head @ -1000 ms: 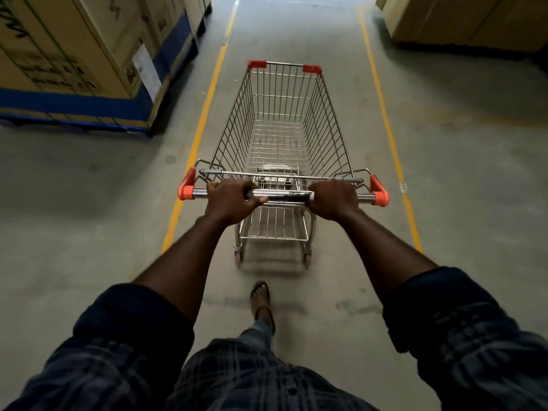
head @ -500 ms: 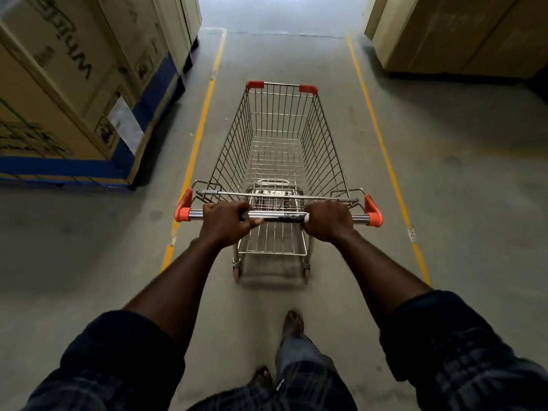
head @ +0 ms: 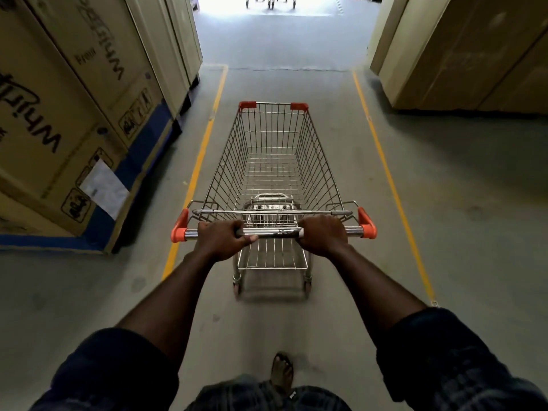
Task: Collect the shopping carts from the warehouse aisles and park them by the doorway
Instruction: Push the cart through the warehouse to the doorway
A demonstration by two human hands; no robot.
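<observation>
**A:** Where is the shopping cart (head: 274,161) standing in the head view?

**B:** It is standing on the concrete floor (head: 462,221), mid-aisle, between the left yellow line (head: 195,173) and the right yellow line (head: 388,179). Printed cardboard boxes (head: 59,129) are rising on the left and plain cartons (head: 462,54) on the right, both well apart from its wire sides. The basket is carrying nothing.

**A:** And what are the hands doing?

**B:** The left grip (head: 221,240) is wrapping round the handle bar (head: 275,232) left of centre, with the thumb lying along the metal. The right grip (head: 321,235) is clamping on the same bar right of centre, fingers curling over the top.

**A:** Why is the person holding it there?

**B:** I am judging that gripping either side of the middle, with both arms reaching forward, is sharing the push evenly. That should be helping the cart track straight between the lines instead of veering toward the boxes.

**A:** Which way is it pointing?

**B:** Its long axis is running near to far, parallel to the lines. The handle is sitting at the near end, and the narrower nose with the orange corners is pointing far, toward the bright doorway (head: 267,10). Small wheels (head: 271,1) are showing there, possibly parked carts, though they are too small to tell.
</observation>
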